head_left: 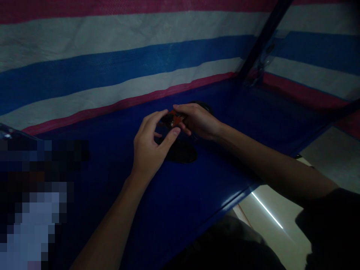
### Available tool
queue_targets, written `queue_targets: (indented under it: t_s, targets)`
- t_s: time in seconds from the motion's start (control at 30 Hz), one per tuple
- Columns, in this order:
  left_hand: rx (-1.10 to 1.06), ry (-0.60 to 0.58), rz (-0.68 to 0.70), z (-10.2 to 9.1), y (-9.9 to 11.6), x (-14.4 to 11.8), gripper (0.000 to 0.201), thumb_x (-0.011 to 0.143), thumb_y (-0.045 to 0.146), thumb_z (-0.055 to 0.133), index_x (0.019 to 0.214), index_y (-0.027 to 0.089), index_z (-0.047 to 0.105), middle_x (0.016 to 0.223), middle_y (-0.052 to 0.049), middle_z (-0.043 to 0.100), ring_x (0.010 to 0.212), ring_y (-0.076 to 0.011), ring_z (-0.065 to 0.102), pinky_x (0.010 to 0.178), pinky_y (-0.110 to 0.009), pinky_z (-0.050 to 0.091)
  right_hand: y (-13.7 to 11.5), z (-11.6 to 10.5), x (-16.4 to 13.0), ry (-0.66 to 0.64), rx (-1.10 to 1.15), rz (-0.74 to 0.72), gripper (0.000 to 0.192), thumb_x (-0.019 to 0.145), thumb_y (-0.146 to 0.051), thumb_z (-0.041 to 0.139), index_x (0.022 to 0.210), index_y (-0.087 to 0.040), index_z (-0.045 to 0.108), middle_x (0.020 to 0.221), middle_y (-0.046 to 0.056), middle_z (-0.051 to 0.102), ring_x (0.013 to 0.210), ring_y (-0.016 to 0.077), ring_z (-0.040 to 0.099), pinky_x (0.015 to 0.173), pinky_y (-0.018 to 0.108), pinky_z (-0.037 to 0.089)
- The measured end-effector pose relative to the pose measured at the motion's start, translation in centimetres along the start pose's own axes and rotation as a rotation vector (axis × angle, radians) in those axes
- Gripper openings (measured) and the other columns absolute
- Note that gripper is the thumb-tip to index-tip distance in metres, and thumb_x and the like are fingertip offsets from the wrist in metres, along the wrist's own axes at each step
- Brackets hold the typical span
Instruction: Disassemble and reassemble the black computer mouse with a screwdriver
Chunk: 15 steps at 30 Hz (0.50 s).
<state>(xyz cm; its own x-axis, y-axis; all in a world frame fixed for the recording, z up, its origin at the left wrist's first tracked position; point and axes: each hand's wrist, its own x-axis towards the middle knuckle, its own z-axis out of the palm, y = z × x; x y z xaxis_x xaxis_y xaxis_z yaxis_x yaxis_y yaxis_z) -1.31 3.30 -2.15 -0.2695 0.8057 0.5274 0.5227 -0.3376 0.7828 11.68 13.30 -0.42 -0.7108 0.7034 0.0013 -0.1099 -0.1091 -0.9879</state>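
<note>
A small dark object with an orange-red patch is between my two hands, above the blue surface; its kind is hard to make out in the dim light. My right hand grips its right side, thumb on top and fingers curled below. Around its left side curves my left hand, fingertips at the upper edge and thumb at the lower one. Just under my hands lies a flat black oval thing, partly covered by my left hand. Another dark rounded thing shows behind my right hand.
A striped red, white and blue sheet hangs along the back and right. A dark slanted post stands at the back right. At left is a person, partly blurred out, with a light garment. Pale floor shows past the front edge.
</note>
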Motion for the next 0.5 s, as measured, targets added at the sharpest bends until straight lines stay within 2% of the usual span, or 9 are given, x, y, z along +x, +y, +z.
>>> queue_targets:
  t_s: [0.07,0.13,0.3,0.4,0.5]
  targets:
    - [0.055,-0.017,0.034,0.05,-0.10,-0.10,0.036,0.079,0.033,0.067,0.113,0.023,0.064,0.115,-0.004,0.064,0.098,-0.0185,0.061,0.073,-0.024,0.049,0.18,-0.20,0.09,-0.051,0.027,0.085,0.031,0.094,-0.031,0.046,0.074,-0.012,0.059,0.049,-0.001,0.055,0.034,0.0066,0.044,0.032,0.017,0.035]
    - [0.031,0.018,0.013,0.09,-0.10,-0.19,0.032,0.080,0.034,0.066,0.110,0.022,0.065,0.110,-0.004,0.066,0.095,-0.0174,0.063,0.075,-0.025,0.049,0.21,-0.23,0.01,-0.078,0.008,0.107,0.031,0.093,-0.036,0.047,0.077,-0.013,0.058,0.054,0.000,0.057,0.035,0.0068,0.047,0.032,0.018,0.035]
    - [-0.121,0.163,-0.160,0.05,-0.03,-0.02,0.029,0.083,0.041,0.061,0.104,0.022,0.066,0.098,-0.003,0.069,0.087,-0.0161,0.065,0.073,-0.024,0.049,-0.16,0.20,-0.48,-0.023,-0.145,-0.150,0.033,0.086,-0.049,0.058,0.094,-0.017,0.058,0.075,-0.001,0.065,0.041,0.0043,0.051,0.034,0.016,0.034]
    - [-0.095,0.171,-0.195,-0.03,-0.30,0.17,0.030,0.084,0.044,0.059,0.102,0.021,0.067,0.094,-0.003,0.070,0.084,-0.0159,0.065,0.070,-0.024,0.048,-0.16,0.32,-0.52,-0.068,-0.300,-0.265,0.032,0.082,-0.046,0.065,0.080,-0.014,0.060,0.068,-0.002,0.063,0.043,0.0030,0.050,0.037,0.015,0.035]
    - [-0.080,0.104,-0.177,0.04,-0.67,0.17,0.032,0.083,0.044,0.060,0.105,0.020,0.066,0.097,-0.004,0.069,0.087,-0.0166,0.064,0.069,-0.024,0.047,-0.08,0.24,-0.42,-0.038,-0.300,-0.260,0.037,0.084,-0.047,0.062,0.068,-0.014,0.056,0.055,-0.003,0.059,0.038,0.0031,0.046,0.036,0.016,0.032]
